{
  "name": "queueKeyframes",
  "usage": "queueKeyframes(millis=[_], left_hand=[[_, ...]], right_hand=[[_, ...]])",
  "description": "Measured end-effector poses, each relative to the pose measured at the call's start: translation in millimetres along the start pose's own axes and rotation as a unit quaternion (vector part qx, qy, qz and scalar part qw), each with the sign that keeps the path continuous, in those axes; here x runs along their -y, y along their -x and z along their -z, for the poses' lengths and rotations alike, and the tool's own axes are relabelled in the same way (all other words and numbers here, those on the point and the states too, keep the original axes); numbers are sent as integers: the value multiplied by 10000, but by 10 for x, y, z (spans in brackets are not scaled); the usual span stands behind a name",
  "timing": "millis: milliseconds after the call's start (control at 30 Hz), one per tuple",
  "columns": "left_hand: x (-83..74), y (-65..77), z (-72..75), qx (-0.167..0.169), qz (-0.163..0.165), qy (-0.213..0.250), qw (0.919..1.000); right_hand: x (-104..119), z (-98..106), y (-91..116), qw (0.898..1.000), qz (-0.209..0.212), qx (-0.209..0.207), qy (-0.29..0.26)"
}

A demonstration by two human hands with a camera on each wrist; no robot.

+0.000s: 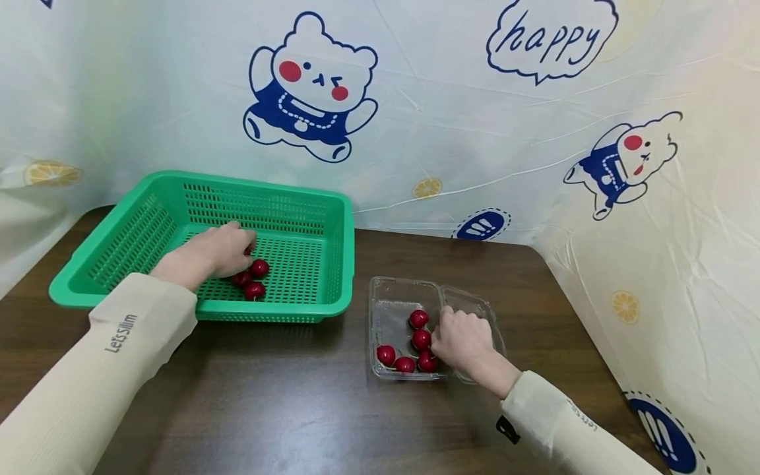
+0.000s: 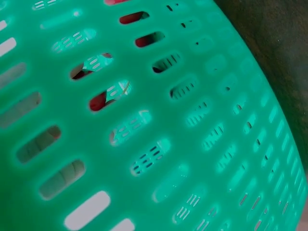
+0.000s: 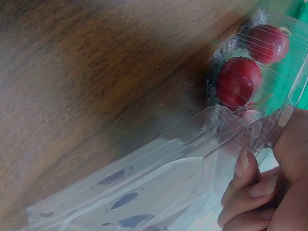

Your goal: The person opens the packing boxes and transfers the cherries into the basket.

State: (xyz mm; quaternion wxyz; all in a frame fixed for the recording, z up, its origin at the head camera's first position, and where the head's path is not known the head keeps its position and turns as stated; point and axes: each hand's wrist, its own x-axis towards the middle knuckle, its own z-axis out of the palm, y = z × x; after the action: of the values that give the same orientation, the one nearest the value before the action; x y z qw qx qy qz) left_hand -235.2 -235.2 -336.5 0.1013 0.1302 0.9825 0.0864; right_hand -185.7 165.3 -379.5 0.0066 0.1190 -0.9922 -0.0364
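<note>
One clear box (image 1: 388,318), long axis forward — right hand (image 1: 465,338) curled on its edge; left hand (image 1: 221,251), hold unclear

The person wears cream, finely ribbed sleeves (image 1: 89,389) with broader, smoother cuffs (image 1: 160,300). Dark lettering (image 1: 121,332) (on the left it begins "Lets") marks both. A small black piece (image 1: 507,429) shows beside the right cuff, and the right hand (image 1: 462,338) has rounded fingernails (image 3: 264,186).

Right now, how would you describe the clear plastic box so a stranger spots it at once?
On the brown table, find the large green basket, then look just right of it. The box there is smaller, with red cherries inside and its lid opened out to the right. Unlike the basket, it is see-through.
</note>
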Motion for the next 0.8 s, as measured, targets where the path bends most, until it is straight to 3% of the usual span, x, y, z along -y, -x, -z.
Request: queueKeyframes(millis=[533,800], left_hand=[[46,10,-31,-18,58,-26,10000],[74,15,-18,79,136,170,9997]], right_hand=[[-6,-7,5,10000,-25,0,-30],[-4,-11,0,10000,-25,12,-1]])
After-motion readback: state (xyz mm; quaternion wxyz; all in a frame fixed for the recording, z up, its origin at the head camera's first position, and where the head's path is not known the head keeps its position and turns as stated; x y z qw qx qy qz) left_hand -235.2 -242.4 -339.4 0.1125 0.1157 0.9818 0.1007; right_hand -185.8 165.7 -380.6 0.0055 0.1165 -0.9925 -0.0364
